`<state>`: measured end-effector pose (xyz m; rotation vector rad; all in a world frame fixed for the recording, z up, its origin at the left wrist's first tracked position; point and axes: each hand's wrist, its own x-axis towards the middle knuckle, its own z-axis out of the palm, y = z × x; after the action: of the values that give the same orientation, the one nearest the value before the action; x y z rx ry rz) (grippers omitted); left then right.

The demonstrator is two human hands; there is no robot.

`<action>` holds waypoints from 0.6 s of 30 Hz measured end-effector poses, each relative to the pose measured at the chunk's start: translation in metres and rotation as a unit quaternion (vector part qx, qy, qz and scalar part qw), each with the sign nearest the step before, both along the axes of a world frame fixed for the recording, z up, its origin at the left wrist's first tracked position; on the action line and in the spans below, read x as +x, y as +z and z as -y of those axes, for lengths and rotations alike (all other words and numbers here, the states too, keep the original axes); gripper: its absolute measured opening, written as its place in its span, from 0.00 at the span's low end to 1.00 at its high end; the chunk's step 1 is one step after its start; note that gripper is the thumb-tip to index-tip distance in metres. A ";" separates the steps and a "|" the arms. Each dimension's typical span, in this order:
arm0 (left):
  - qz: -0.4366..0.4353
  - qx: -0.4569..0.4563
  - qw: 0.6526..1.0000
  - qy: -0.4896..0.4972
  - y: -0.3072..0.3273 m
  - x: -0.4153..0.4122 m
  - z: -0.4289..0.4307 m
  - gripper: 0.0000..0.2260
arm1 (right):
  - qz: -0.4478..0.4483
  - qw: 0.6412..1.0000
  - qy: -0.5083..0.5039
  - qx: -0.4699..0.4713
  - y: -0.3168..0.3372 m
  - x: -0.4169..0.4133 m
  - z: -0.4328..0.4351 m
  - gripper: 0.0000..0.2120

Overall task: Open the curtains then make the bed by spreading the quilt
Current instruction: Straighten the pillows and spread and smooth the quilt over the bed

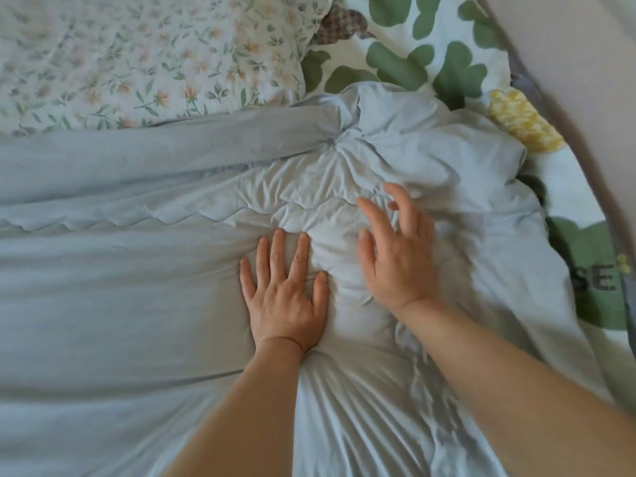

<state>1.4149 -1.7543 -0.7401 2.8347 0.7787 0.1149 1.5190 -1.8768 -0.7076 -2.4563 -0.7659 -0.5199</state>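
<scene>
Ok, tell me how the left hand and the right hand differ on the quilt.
The left hand lies flat with straight fingers pressed into the quilt; the right hand has its fingers splayed and slightly bent. The left hand is sharp, the right hand blurred. The right hand sits nearer the quilt's bunched-up end than the left hand. Both are bare, palm down, gripping nothing.

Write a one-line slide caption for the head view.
Left hand pressed flat on the pale-blue quilt, right hand spread open over its bunched folds, below a floral pillow.
</scene>
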 end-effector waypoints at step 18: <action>-0.006 -0.006 1.000 -0.015 -0.003 0.012 -0.010 0.31 | -0.207 0.963 0.170 0.001 0.082 0.107 -0.159 0.13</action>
<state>1.4267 -1.7445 -0.7434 2.8367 0.7350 0.0889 1.6256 -1.7174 -0.6251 -2.2490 -0.9704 0.1211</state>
